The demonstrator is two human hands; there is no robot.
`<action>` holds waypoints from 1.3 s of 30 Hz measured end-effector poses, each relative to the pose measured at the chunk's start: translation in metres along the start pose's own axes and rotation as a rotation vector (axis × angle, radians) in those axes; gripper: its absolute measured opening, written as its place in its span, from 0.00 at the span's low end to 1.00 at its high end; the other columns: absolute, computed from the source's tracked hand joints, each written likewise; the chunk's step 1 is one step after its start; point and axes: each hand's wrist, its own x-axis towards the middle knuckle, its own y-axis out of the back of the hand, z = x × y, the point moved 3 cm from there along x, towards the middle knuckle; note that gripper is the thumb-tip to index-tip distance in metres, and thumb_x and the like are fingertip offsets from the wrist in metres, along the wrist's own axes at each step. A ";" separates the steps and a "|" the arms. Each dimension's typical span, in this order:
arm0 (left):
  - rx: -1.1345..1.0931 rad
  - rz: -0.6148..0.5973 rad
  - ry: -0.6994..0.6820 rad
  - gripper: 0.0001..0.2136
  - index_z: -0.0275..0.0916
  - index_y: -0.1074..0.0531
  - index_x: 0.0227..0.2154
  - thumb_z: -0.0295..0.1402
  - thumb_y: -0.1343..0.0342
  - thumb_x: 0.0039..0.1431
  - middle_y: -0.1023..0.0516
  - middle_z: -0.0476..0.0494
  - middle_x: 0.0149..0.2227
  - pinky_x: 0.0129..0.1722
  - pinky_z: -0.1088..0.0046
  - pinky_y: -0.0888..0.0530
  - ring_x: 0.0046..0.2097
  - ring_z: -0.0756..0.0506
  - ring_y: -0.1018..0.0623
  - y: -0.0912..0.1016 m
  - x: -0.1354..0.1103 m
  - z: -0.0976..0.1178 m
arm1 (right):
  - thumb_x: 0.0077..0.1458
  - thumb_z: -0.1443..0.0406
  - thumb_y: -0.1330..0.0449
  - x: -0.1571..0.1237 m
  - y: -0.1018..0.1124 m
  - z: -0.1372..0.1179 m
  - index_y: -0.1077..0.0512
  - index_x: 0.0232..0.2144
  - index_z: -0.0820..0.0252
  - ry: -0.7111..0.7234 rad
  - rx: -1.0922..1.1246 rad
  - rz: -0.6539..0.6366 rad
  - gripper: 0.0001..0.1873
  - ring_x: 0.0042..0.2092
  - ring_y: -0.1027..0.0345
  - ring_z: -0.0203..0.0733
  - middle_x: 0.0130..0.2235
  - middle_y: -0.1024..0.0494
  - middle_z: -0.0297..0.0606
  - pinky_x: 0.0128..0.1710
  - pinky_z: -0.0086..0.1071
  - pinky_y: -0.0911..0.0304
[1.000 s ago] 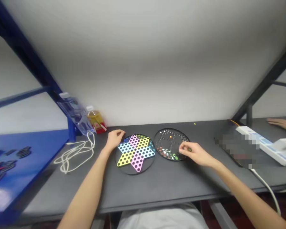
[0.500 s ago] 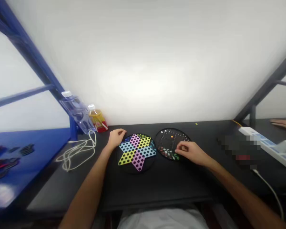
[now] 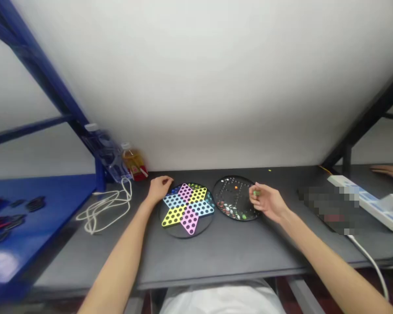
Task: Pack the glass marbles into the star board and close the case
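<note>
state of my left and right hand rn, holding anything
Left hand: loosely curled by the star-patterned board; whether it holds anything cannot be told.
Right hand: closed, holding a small green piece in its fingertips.

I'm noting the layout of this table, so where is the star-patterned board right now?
In the head view, the star-patterned board lies on the dark table, right of the left hand and left of the neighbouring round black tray.
</note>
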 end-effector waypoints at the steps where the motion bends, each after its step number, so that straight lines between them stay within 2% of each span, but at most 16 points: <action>1: -0.001 -0.003 -0.002 0.15 0.41 0.19 0.35 0.40 0.50 0.58 0.17 0.45 0.36 0.42 0.70 0.28 0.38 0.43 0.21 0.000 0.000 0.000 | 0.54 0.50 0.42 0.001 -0.001 0.001 0.37 0.25 0.58 -0.015 0.039 0.002 0.19 0.21 0.57 0.31 0.24 0.43 0.29 0.17 0.27 0.66; 4: 0.012 -0.001 -0.017 0.15 0.41 0.19 0.34 0.40 0.50 0.58 0.17 0.45 0.36 0.41 0.70 0.29 0.37 0.43 0.21 0.000 0.000 -0.001 | 0.53 0.49 0.40 0.003 -0.004 0.006 0.47 0.19 0.56 0.001 -0.069 0.095 0.25 0.20 0.63 0.29 0.20 0.51 0.26 0.16 0.28 0.68; 7: 0.014 0.004 -0.031 0.15 0.41 0.20 0.34 0.40 0.50 0.58 0.17 0.45 0.36 0.41 0.70 0.29 0.38 0.43 0.21 0.000 0.000 -0.001 | 0.52 0.46 0.40 -0.002 -0.006 0.005 0.48 0.16 0.57 0.135 -0.470 0.151 0.29 0.20 0.61 0.29 0.18 0.52 0.26 0.18 0.28 0.63; 11: 0.005 -0.004 -0.025 0.15 0.41 0.20 0.34 0.41 0.51 0.58 0.17 0.45 0.36 0.42 0.70 0.29 0.38 0.43 0.21 0.000 -0.001 -0.001 | 0.53 0.48 0.40 -0.016 -0.010 -0.003 0.32 0.18 0.61 0.311 -1.013 -0.018 0.24 0.23 0.50 0.32 0.17 0.42 0.29 0.24 0.29 0.53; 13: 0.002 -0.004 -0.022 0.15 0.41 0.20 0.33 0.41 0.50 0.58 0.17 0.44 0.36 0.42 0.70 0.29 0.38 0.43 0.21 0.000 -0.001 0.000 | 0.54 0.49 0.40 -0.021 -0.011 -0.004 0.24 0.25 0.60 0.296 -1.119 -0.090 0.21 0.22 0.48 0.33 0.17 0.39 0.29 0.25 0.30 0.52; 15: -0.004 -0.004 -0.013 0.15 0.41 0.20 0.34 0.41 0.50 0.58 0.17 0.45 0.36 0.41 0.70 0.28 0.37 0.43 0.21 0.000 0.000 0.000 | 0.52 0.50 0.39 -0.023 -0.013 -0.004 0.21 0.30 0.60 0.278 -1.144 -0.143 0.19 0.22 0.46 0.34 0.17 0.36 0.31 0.25 0.30 0.50; 18: -0.013 -0.006 -0.008 0.15 0.41 0.20 0.34 0.41 0.50 0.58 0.17 0.45 0.36 0.41 0.70 0.28 0.37 0.43 0.21 0.000 0.000 0.000 | 0.50 0.51 0.37 -0.022 -0.014 0.000 0.21 0.28 0.59 0.263 -1.093 -0.174 0.17 0.23 0.44 0.34 0.18 0.34 0.31 0.26 0.30 0.48; 20: -0.009 -0.004 -0.016 0.15 0.41 0.20 0.34 0.41 0.50 0.58 0.17 0.45 0.36 0.42 0.70 0.28 0.38 0.43 0.21 0.000 0.000 0.000 | 0.47 0.51 0.35 -0.019 -0.010 0.001 0.22 0.27 0.59 0.245 -0.969 -0.074 0.17 0.22 0.45 0.33 0.17 0.37 0.30 0.24 0.29 0.49; 22: 0.004 -0.005 -0.012 0.15 0.41 0.20 0.34 0.41 0.50 0.58 0.17 0.44 0.36 0.42 0.70 0.28 0.38 0.42 0.21 0.000 0.000 0.000 | 0.47 0.50 0.35 -0.016 -0.001 0.000 0.24 0.27 0.60 0.209 -0.696 0.090 0.18 0.20 0.51 0.31 0.17 0.43 0.27 0.20 0.28 0.53; 24: 0.018 -0.003 0.001 0.15 0.41 0.20 0.34 0.41 0.50 0.58 0.17 0.44 0.36 0.42 0.70 0.28 0.38 0.42 0.21 -0.001 0.000 0.000 | 0.50 0.47 0.38 -0.012 0.006 0.000 0.27 0.28 0.60 0.142 -0.337 0.168 0.20 0.18 0.60 0.30 0.17 0.49 0.25 0.16 0.27 0.60; 27: 0.019 0.001 -0.008 0.15 0.41 0.19 0.34 0.40 0.50 0.58 0.17 0.45 0.36 0.41 0.70 0.28 0.38 0.43 0.21 0.000 -0.001 0.000 | 0.54 0.47 0.43 -0.002 0.006 0.001 0.32 0.25 0.59 0.047 0.023 0.098 0.21 0.18 0.66 0.29 0.18 0.51 0.24 0.14 0.26 0.65; 29: 0.010 0.004 -0.018 0.15 0.41 0.20 0.34 0.40 0.50 0.58 0.17 0.45 0.36 0.41 0.71 0.28 0.37 0.43 0.21 0.000 -0.001 0.001 | 0.54 0.47 0.43 0.004 0.004 0.002 0.38 0.21 0.58 0.038 0.037 0.097 0.23 0.18 0.66 0.29 0.18 0.51 0.25 0.14 0.27 0.65; 31: 0.006 0.005 -0.025 0.15 0.41 0.20 0.34 0.40 0.50 0.58 0.17 0.45 0.36 0.41 0.71 0.28 0.37 0.43 0.21 0.001 -0.002 0.001 | 0.53 0.46 0.43 0.008 0.002 0.004 0.42 0.17 0.57 0.083 -0.134 0.157 0.26 0.17 0.64 0.29 0.17 0.51 0.25 0.15 0.27 0.65; 33: 0.010 0.000 -0.023 0.15 0.41 0.20 0.34 0.40 0.50 0.58 0.17 0.44 0.36 0.41 0.70 0.28 0.38 0.43 0.21 0.001 -0.002 0.002 | 0.53 0.46 0.42 0.008 -0.003 0.005 0.41 0.15 0.58 0.169 -0.469 0.169 0.28 0.18 0.58 0.30 0.15 0.48 0.27 0.18 0.29 0.60; 36: 0.018 -0.007 -0.006 0.15 0.41 0.19 0.34 0.40 0.50 0.58 0.17 0.44 0.36 0.41 0.70 0.28 0.38 0.43 0.21 0.001 -0.002 0.003 | 0.54 0.49 0.41 0.001 -0.015 0.006 0.32 0.15 0.60 0.280 -0.967 0.026 0.25 0.22 0.45 0.34 0.17 0.36 0.32 0.24 0.30 0.52; 39: 0.008 0.000 -0.001 0.15 0.40 0.19 0.34 0.40 0.50 0.58 0.17 0.44 0.36 0.41 0.70 0.28 0.38 0.43 0.21 0.001 -0.003 0.004 | 0.57 0.51 0.43 -0.009 -0.022 0.006 0.25 0.22 0.58 0.292 -1.161 -0.065 0.21 0.26 0.37 0.38 0.23 0.26 0.35 0.28 0.31 0.48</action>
